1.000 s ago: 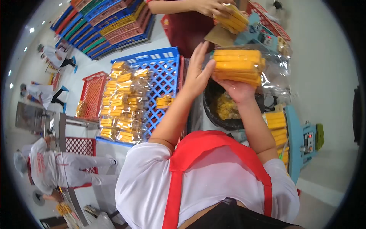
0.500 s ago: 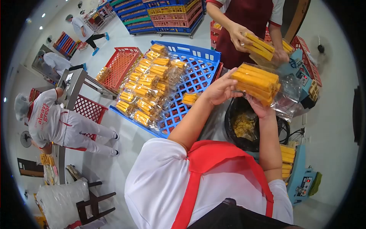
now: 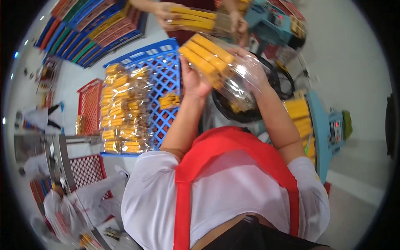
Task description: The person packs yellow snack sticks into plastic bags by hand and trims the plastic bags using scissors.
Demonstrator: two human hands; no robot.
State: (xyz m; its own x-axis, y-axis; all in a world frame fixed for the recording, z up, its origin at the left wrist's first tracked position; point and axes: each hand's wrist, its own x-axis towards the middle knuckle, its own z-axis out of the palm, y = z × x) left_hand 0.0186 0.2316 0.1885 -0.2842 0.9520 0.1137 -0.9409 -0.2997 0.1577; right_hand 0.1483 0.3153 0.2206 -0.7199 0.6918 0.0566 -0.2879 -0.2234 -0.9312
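Between my hands is a clear plastic bag of thick yellow sticks [image 3: 206,56], tilted above the black bin. My left hand [image 3: 193,81] grips its left side, with the thumb along the edge and the other fingers mostly hidden beneath. At the bag's loose, crinkled end is my right hand [image 3: 253,73], closed on the film and partly seen through it. Under the bag, the black bin [image 3: 218,108] has a plastic liner and yellow scraps inside. A co-worker's hand [image 3: 164,16] holds another bag of yellow sticks [image 3: 193,18] just beyond mine.
Left of me, a blue crate [image 3: 164,68] carries rows of bagged sticks [image 3: 121,112] and one separate pack [image 3: 169,100]. A blue-green machine [image 3: 323,133] stands at right beside stacked yellow sticks [image 3: 298,112]; another machine [image 3: 268,23] is farther off. Stacked crates [image 3: 89,27] rise at far left.
My view has turned, shifting the surroundings. The bag has tilted, its loose end now toward the lower right. My right hand has moved from underneath the bag to that end.
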